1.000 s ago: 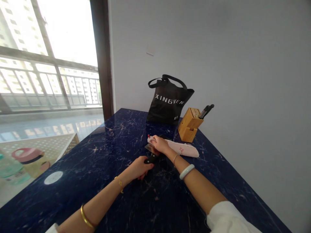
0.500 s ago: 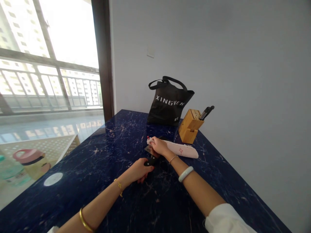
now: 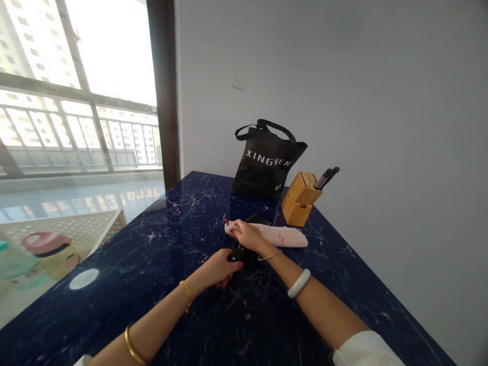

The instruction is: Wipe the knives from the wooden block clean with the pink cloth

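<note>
On my feed the left hand (image 3: 218, 267) is closed round the black handle of a knife (image 3: 239, 255), fingers curled under it, knuckles up. The knife lies near the middle of the counter (image 3: 152, 264), its blade pointing far and left. I can't see the blade itself, because the right hand (image 3: 247, 235) sits over it, fingers pressing down on a bunched pale pink cloth (image 3: 282, 237). The cloth wraps that part of the knife and seems to run on to the right as one long folded strip with a small star mark, though I can't be sure it's a single piece. A tiny red speck (image 3: 225, 221) shows at the cloth's far left tip; it's too small for me to identify.

I'd judge the knife heavy for its size and stiff, with a hard, slick blade and a sharp edge. The handle is the safe place to hold it, and the blade is best touched only through the cloth. The cloth should be soft and light, and it could slide on the polished stone.

Just beyond the right hand lies a dark flat object (image 3: 257, 219) that I can't make out. Farther back stand a wooden knife block (image 3: 299, 199) with black handles in it and a black tote bag (image 3: 267, 162) against the wall (image 3: 400, 127).
</note>
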`<state>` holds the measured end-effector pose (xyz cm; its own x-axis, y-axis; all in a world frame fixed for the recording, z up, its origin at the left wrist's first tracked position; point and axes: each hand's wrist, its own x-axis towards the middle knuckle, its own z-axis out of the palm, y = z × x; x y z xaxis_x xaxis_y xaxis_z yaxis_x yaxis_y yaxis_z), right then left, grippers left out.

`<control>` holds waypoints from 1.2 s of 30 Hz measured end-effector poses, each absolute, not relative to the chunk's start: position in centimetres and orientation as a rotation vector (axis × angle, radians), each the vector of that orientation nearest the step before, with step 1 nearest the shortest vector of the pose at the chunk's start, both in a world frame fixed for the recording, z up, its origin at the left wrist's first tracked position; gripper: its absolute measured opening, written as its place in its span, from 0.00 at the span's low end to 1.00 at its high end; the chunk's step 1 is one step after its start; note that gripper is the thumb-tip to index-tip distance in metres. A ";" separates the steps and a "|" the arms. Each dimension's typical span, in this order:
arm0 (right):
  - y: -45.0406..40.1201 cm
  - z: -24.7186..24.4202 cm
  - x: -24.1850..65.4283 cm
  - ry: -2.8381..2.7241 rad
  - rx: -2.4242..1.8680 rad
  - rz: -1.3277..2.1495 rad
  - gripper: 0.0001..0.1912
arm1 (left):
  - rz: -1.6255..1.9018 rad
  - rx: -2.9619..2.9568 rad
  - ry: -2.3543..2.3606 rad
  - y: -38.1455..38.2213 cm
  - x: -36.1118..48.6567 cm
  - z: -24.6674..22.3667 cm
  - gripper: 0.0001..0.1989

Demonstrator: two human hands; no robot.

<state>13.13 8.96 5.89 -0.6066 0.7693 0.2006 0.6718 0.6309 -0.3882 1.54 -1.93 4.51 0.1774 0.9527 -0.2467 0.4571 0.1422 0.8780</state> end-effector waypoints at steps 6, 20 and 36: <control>9.9 6.2 13.4 -2.452 -1.331 0.354 0.14 | 0.622 1.466 1.478 -1.6 1.7 4.6 0.10; 12.3 5.3 14.2 -2.429 -1.347 0.290 0.15 | 0.625 1.488 1.486 -1.7 1.8 4.3 0.09; 17.2 4.7 17.4 -2.292 -1.669 0.171 0.15 | 0.637 1.446 1.386 -1.9 1.3 4.5 0.10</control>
<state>17.39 17.21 4.66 -0.2802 0.9447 0.1701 0.9089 0.3181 -0.2695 1.25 -1.89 4.52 0.2063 0.9448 -0.2544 0.4221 0.1486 0.8943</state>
